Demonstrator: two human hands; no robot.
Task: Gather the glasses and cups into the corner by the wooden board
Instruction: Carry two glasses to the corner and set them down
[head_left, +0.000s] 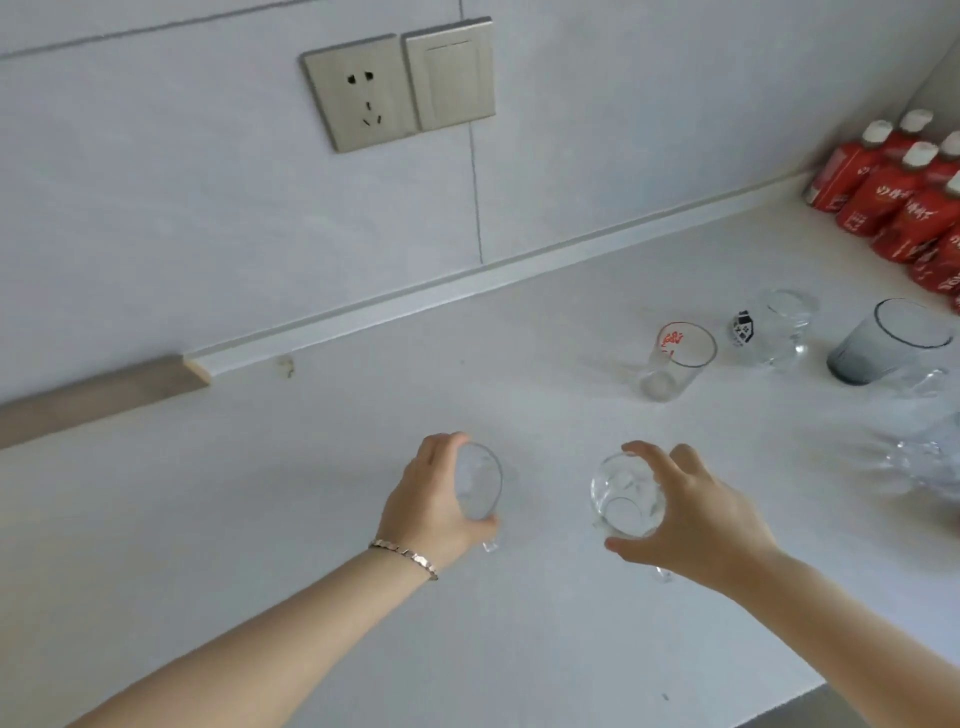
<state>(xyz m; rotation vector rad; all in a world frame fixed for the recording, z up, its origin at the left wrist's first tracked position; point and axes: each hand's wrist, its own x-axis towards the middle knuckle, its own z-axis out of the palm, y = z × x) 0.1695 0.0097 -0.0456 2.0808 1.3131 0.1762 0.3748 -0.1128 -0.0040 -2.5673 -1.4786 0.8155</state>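
Observation:
My left hand (434, 501) grips a clear glass cup (479, 488) from its left side, above the white counter. My right hand (696, 514) holds a second clear glass cup (626, 499), fingers wrapped around its right side. Both cups hang side by side near the counter's middle. To the right stand a clear glass with red print (675, 361), a small clear glass with a black-and-white label (779, 330) and a smoky grey tumbler (883, 340). Blurred clear glassware (924, 452) sits at the right edge. A wooden strip (98, 400) lies along the wall at the left.
Several red bottles with white caps (904, 197) stand in the far right corner. A socket (358, 93) and a switch (449, 75) are on the wall. The counter's front edge (779, 706) shows at the bottom right.

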